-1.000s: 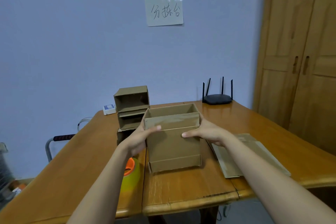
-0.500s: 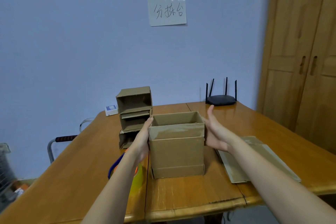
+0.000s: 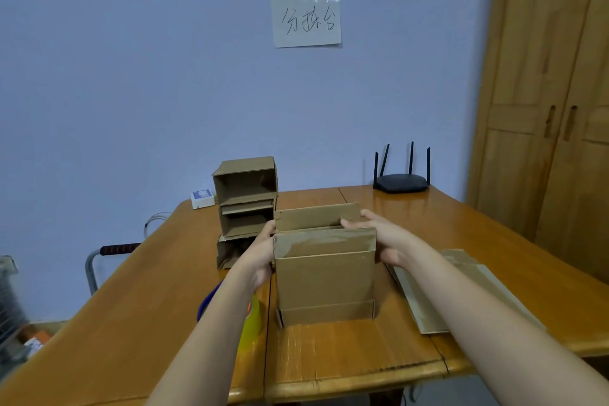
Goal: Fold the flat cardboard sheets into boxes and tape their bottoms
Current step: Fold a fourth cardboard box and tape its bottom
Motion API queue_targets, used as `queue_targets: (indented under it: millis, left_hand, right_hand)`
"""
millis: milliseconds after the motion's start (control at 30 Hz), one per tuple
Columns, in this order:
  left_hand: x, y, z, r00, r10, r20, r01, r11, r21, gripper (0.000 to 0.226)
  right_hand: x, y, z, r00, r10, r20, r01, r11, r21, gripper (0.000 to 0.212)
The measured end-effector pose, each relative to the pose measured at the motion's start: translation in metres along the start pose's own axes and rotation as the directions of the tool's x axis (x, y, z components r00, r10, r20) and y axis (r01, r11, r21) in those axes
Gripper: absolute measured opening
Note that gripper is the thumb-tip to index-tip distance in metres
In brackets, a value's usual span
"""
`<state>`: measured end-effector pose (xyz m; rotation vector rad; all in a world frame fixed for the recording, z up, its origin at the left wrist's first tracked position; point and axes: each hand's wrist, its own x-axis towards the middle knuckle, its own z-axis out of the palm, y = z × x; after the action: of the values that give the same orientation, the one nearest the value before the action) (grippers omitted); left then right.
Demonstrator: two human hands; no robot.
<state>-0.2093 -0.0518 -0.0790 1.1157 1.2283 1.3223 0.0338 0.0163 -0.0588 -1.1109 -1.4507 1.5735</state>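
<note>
both hands, left hand [image 3: 260,257] and right hand [image 3: 384,241], fingers curled around upright cardboard box [image 3: 324,277]

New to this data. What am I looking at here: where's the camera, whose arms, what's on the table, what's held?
There is no robot: a person works bare-handed, and one wide-angle camera on their head looks forward and down, so the arms entering from below are theirs. The left hand and right hand hold a brown cardboard box by its two sides, standing on a wooden table, top flaps open. Behind it are stacked finished boxes. Flat cardboard sheets lie to the right. A yellow tape dispenser is partly hidden by the left forearm. A black router sits at the far edge; a paper note hangs on the wall.
</note>
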Motion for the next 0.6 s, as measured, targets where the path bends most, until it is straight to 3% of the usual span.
queue_targets:
  millis: [133,200,300,367,467,533,600]
  left_hand:
    - [-0.001,-0.003,0.005,1.000,0.017,-0.012,-0.018,0.999,-0.046,0.043]
    - [-0.004,-0.003,0.005,0.998,0.053,-0.034,-0.055,0.998,-0.043,0.032]
    - [-0.012,-0.001,-0.001,0.991,0.130,-0.040,-0.135,0.983,-0.125,0.051]
    - [-0.017,0.000,-0.003,0.982,0.187,0.008,-0.186,0.981,-0.056,0.056]
    - [-0.019,-0.009,0.001,0.968,0.241,-0.068,-0.226,0.958,0.178,0.038]
    - [-0.018,-0.013,0.004,0.950,0.262,-0.173,-0.227,0.954,0.197,0.024]
    - [-0.017,-0.011,0.009,0.942,0.244,-0.230,-0.210,0.964,0.164,0.015]
  right_hand:
    - [0.002,0.006,0.005,1.000,-0.023,-0.004,0.023,0.990,0.142,0.039]
    - [0.002,0.007,0.007,0.999,-0.040,-0.030,0.045,0.977,0.207,0.030]
    - [0.002,0.008,0.008,0.996,-0.062,-0.062,0.073,0.978,0.197,0.027]
    - [0.003,0.010,0.008,0.996,-0.052,-0.073,0.061,0.991,0.119,0.026]
    - [0.004,0.013,0.006,0.998,-0.051,-0.030,0.053,0.995,0.081,0.030]
    - [0.005,0.013,0.001,0.999,-0.045,0.015,0.042,0.982,0.184,0.043]
    - [0.004,0.013,-0.001,0.999,-0.027,0.045,0.018,0.983,0.182,0.053]
